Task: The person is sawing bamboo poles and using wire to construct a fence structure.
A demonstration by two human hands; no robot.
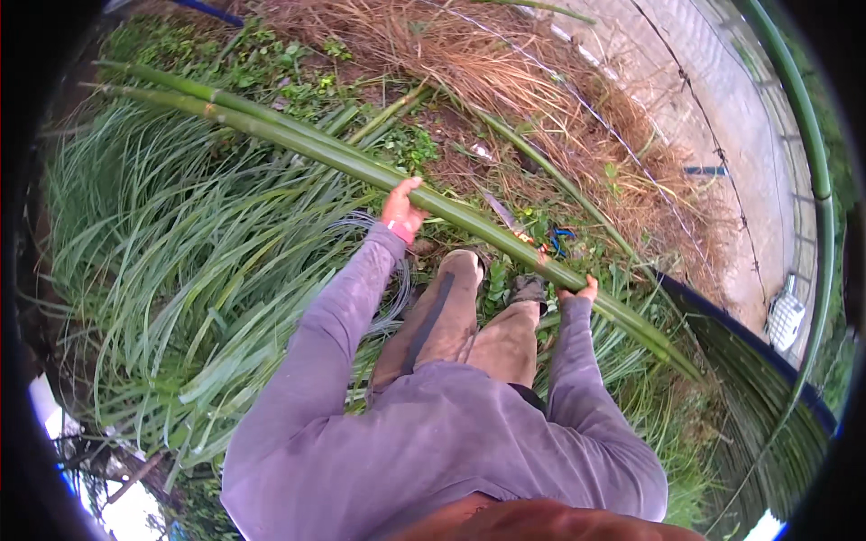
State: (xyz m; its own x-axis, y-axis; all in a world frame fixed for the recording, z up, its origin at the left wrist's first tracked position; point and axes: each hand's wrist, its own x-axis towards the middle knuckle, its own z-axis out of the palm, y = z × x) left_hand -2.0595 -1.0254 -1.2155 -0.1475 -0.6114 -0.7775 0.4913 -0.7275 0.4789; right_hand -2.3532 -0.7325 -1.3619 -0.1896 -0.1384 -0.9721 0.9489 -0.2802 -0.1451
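Long green bamboo poles (338, 158) lie side by side and slant across in front of my legs, from the far left down to the near right. My left hand (403, 215) grips them near the middle, with its thumb up over the top and a red band at the wrist. Closer to the right end, my right hand (580, 290) is closed around the near side of the same poles. Both hands' fingers are partly hidden beneath the poles. Just beyond them on the ground lies a flat grey blade-like piece (503, 212).
Long grass (180, 252) spreads on the left, and dry brown straw (469, 54) lies beyond. Loops of grey wire (394, 302) rest by my left leg. Wire strands (690, 86) run along a pale paved path (658, 54). A green slatted fence (767, 415) stands at the near right.
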